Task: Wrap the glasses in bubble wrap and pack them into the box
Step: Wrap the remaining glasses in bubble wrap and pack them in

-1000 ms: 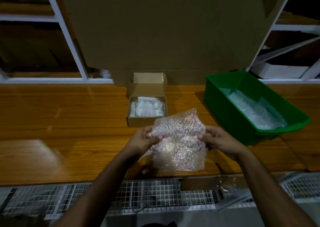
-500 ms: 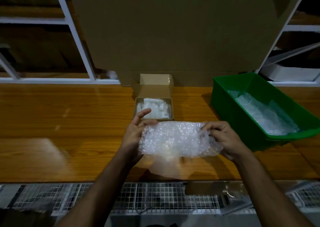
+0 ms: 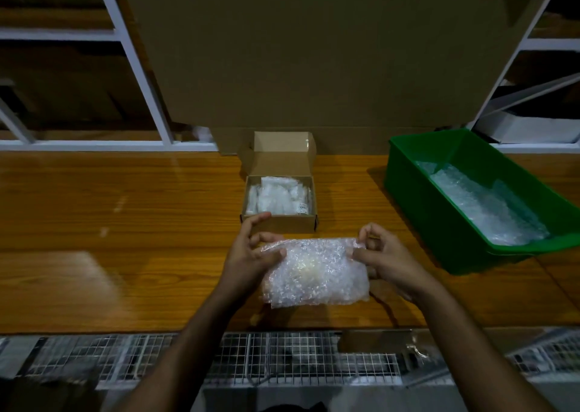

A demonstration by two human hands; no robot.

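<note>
A folded bundle of bubble wrap (image 3: 314, 273) hangs just above the wooden table (image 3: 125, 239), held between both hands. My left hand (image 3: 251, 254) grips its left edge with the thumb on top and the index finger lifted. My right hand (image 3: 383, 257) pinches the upper right corner. Whatever is inside the wrap is hidden. Behind the bundle stands a small open cardboard box (image 3: 279, 220) with white plastic-bagged items (image 3: 276, 196) in it, its lid flap standing up at the back.
A green plastic bin (image 3: 439, 217) at the right holds more bubble wrap (image 3: 483, 204). A large cardboard sheet (image 3: 314, 50) stands upright behind the box. White shelf frames flank it. A wire mesh rack (image 3: 282, 358) runs below the table's front edge.
The sheet that hung open and upright a second ago has been folded down into a flatter, horizontal bundle. Both hands shifted their grip on its edges and the view moved slightly.
</note>
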